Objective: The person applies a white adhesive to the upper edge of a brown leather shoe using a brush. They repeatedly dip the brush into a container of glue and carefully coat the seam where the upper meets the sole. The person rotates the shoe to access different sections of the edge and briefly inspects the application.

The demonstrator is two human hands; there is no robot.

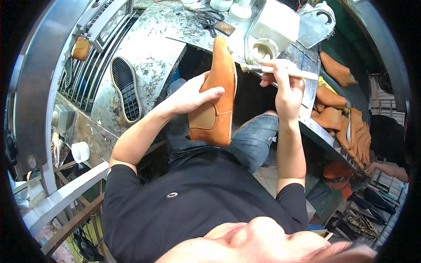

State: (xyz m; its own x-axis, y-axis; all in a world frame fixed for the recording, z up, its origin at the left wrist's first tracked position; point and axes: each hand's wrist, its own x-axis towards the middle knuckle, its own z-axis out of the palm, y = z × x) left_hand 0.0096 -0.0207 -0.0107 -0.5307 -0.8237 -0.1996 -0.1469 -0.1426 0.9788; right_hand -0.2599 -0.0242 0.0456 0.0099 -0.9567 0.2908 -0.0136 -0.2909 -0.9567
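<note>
A tan leather ankle boot upper [222, 87] with an elastic side panel lies across my left hand [193, 94], toe pointing away from me. The thumb presses on its side and the other fingers go out of sight beneath it. My right hand [287, 87] pinches a flat brush [302, 73] with a pale handle. Its bristle tip is close to the boot's right edge; whether it touches I cannot tell. Just beyond the brush stands a small white pot [265, 49] with pale contents. A black ridged shoe sole [126, 89] rests on the worn bench to the left.
More tan boot uppers [351, 131] are piled along the right side, near another person's hand [376, 168]. Black scissors [208, 18], a white container [276, 24] and a clear jug [316, 24] stand at the back. A metal rack [94, 61] is at far left, above a white cup [80, 152].
</note>
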